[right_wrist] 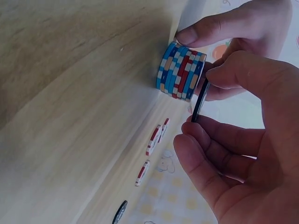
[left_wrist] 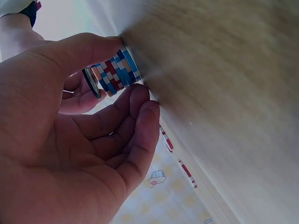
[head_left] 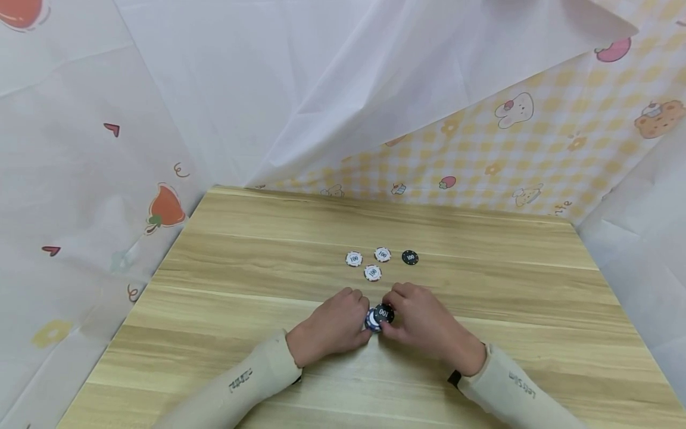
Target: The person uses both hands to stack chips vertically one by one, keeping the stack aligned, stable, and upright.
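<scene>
A short stack of poker chips [right_wrist: 180, 71], mostly blue with red, white and orange edges, stands on the wooden table. Around its lower part my left hand [head_left: 337, 323] steadies it, thumb on one side and curled fingers on the other. My right hand [head_left: 426, 322] pinches a black poker chip [head_left: 383, 313] marked 100 between thumb and fingers. Slightly tilted, this chip is over the top of the stack and partly covers it in the head view. A narrow gap shows between chip and stack in the right wrist view.
Beyond the hands, three white chips lie flat: a left one [head_left: 354, 258], a right one [head_left: 382, 254] and a nearer one [head_left: 373, 273]. Another black chip [head_left: 409, 257] is to their right. Patterned sheeting [head_left: 471, 161] hangs behind the wooden table [head_left: 482, 256].
</scene>
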`<state>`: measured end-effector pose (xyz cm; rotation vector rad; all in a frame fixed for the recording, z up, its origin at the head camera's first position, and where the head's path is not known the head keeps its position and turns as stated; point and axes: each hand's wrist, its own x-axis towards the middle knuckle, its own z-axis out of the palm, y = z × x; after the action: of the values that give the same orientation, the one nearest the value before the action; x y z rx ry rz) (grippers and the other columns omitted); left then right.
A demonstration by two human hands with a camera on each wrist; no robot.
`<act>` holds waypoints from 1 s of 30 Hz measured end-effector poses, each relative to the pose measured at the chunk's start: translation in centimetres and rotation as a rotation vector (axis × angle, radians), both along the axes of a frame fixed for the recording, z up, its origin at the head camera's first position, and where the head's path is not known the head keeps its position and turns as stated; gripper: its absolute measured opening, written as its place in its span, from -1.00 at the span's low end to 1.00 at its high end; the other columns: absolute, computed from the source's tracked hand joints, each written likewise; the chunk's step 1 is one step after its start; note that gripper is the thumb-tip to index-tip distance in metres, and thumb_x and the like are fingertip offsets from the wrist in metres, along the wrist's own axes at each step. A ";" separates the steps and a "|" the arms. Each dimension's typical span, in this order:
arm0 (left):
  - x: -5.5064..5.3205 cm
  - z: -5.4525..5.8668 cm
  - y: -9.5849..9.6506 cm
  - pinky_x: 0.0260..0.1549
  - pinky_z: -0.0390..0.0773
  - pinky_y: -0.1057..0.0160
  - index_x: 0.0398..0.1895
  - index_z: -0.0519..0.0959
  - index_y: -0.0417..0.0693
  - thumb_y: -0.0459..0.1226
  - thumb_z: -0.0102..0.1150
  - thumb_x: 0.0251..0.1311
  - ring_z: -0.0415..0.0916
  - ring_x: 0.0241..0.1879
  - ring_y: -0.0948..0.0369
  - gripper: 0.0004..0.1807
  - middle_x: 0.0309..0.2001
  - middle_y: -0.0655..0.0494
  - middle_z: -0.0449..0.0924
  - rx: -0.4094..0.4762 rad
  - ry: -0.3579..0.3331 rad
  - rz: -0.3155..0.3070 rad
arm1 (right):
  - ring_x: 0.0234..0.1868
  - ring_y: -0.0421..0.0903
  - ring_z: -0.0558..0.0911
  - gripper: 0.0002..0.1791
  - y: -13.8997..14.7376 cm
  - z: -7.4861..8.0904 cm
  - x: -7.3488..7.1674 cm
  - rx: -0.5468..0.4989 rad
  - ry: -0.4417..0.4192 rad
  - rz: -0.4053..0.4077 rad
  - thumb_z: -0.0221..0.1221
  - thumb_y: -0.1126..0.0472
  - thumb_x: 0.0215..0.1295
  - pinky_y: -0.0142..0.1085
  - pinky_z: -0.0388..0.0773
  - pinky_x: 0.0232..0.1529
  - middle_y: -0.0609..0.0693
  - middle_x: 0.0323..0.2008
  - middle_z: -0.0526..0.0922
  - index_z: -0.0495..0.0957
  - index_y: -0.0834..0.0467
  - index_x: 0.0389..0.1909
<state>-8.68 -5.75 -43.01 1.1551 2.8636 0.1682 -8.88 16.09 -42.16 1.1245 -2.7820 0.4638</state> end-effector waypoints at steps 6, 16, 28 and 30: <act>0.0 -0.1 0.0 -0.23 0.54 0.27 -0.19 0.71 -0.23 -0.06 0.46 0.36 0.46 -0.32 0.19 -0.64 -0.29 0.06 0.64 -0.010 0.020 -0.008 | -0.22 -0.12 0.64 -0.67 -0.4 -0.1 0.2 0.017 -0.008 0.004 0.54 0.09 0.19 -0.13 0.69 -0.10 -0.07 -0.26 0.67 0.77 0.22 -0.15; 0.0 -0.2 0.0 -0.23 0.57 0.27 -0.18 0.71 -0.23 -0.05 0.47 0.35 0.49 -0.31 0.19 -0.63 -0.28 0.04 0.66 0.003 0.023 -0.004 | -0.28 -0.16 0.56 -0.67 -0.8 -0.2 0.4 0.007 0.009 0.023 0.54 0.12 0.14 -0.25 0.63 -0.24 -0.09 -0.30 0.62 0.76 0.24 -0.17; 0.0 -0.2 0.0 -0.20 0.57 0.26 -0.17 0.71 -0.24 -0.05 0.47 0.34 0.50 -0.29 0.18 -0.62 -0.26 0.04 0.66 -0.004 0.020 -0.003 | -0.26 -0.13 0.60 -0.63 -1.0 -0.4 0.4 -0.004 0.027 0.038 0.55 0.09 0.16 -0.23 0.66 -0.20 -0.04 -0.28 0.67 0.77 0.27 -0.14; 0.0 -0.2 0.0 -0.19 0.57 0.25 -0.17 0.71 -0.23 -0.05 0.48 0.34 0.50 -0.29 0.18 -0.62 -0.27 0.04 0.66 -0.007 0.023 -0.004 | -0.27 -0.13 0.60 -0.64 -1.0 -0.4 0.4 -0.004 0.022 0.036 0.53 0.09 0.19 -0.22 0.66 -0.20 -0.04 -0.28 0.66 0.76 0.27 -0.14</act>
<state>-8.67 -5.79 -43.23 1.1697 2.8791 0.1450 -8.47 15.07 -42.53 1.1734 -2.7448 0.4580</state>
